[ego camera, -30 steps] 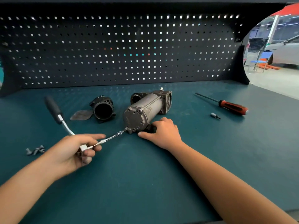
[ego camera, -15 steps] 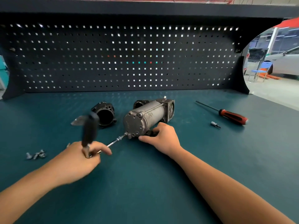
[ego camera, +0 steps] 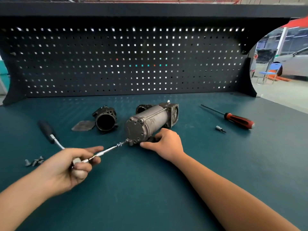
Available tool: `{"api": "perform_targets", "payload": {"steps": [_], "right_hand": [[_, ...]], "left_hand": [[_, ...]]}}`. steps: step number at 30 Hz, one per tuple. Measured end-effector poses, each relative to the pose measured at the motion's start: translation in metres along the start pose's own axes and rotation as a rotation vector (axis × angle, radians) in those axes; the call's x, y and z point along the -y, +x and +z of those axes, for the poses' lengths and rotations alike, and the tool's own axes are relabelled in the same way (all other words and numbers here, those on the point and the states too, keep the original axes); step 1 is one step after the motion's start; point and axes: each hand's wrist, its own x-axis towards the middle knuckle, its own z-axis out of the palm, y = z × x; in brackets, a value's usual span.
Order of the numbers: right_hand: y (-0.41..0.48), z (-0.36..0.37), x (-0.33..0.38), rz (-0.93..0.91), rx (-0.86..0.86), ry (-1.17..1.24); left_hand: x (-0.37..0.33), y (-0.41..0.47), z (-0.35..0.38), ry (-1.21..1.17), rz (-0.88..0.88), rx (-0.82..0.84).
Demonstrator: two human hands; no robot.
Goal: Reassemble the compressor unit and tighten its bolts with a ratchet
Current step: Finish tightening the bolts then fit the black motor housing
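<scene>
Currently left hand (ego camera: 66, 165) curls round ratchet (ego camera: 108, 149) head; right hand (ego camera: 166, 144) fingers (ego camera: 157, 132) clasp compressor (ego camera: 150, 122) underside.

Hiding the head of the ratchet (ego camera: 106, 150) inside the curled left hand (ego camera: 66, 165); covering the compressor (ego camera: 150, 122) at its lower near side with the right hand (ego camera: 166, 144); losing both forearms to the lower edges; leaving the loose bolts (ego camera: 34, 161) too small to count; masking half the dark housing (ego camera: 141, 108) behind the compressor.
</scene>
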Motion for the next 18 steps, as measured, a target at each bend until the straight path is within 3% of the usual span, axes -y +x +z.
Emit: {"api": "perform_targets", "payload": {"steps": [4,8,11,13,18], "right_hand": [[-0.002,0.003,0.000,-0.031,-0.018,-0.075],[-0.003,0.003,0.000,-0.026,-0.001,-0.100],[-0.002,0.002,0.001,-0.012,0.003,-0.106],[-0.003,0.001,0.003,-0.031,0.000,-0.143],[-0.001,-0.001,0.013,-0.068,-0.024,-0.197]], "left_hand": [[0.008,-0.005,0.002,0.460,0.209,-0.041],[0.018,-0.008,-0.002,1.166,0.494,-0.048],[0.021,-0.011,-0.004,1.638,0.548,-0.043],[0.018,-0.012,-0.003,1.667,0.575,-0.090],[0.008,-0.013,-0.009,1.477,0.713,-0.180]]}}
